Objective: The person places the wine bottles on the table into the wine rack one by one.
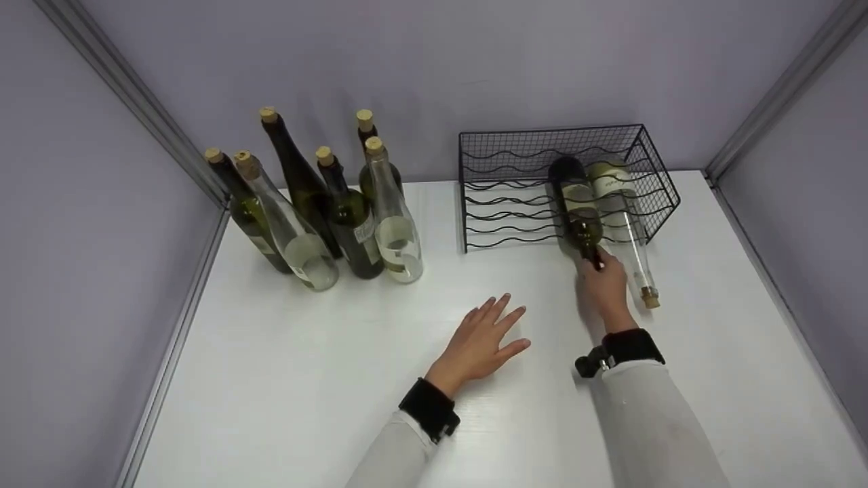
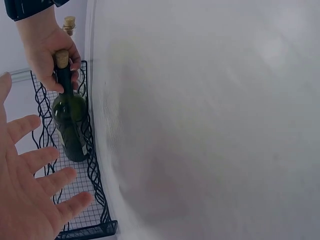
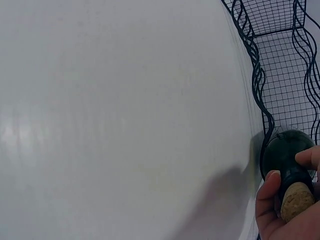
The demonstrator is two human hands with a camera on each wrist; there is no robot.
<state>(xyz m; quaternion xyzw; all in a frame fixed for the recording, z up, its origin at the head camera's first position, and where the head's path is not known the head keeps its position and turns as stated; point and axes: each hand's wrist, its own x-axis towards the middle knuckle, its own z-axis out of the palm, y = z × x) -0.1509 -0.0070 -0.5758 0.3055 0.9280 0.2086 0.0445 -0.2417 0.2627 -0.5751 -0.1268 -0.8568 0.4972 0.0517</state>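
My right hand (image 1: 605, 288) grips the neck of a dark green wine bottle (image 1: 580, 203), whose body lies in the black wire wine rack (image 1: 502, 245) with its neck toward me. In the right wrist view the thumb and fingers close round the neck just below the cork (image 3: 297, 201). Right beside it in the rack lies a clear glass bottle (image 1: 629, 230), its corked end sticking out over the front. My left hand (image 1: 478, 346) is spread over the table left of the right hand, fingers straight and holding nothing.
Several corked bottles stand upright at the back left, among them a clear bottle (image 1: 399, 240) and a tall dark bottle (image 1: 298, 173). Walls enclose the white table (image 1: 305, 386) at the back and both sides. The rack stands near the back wall.
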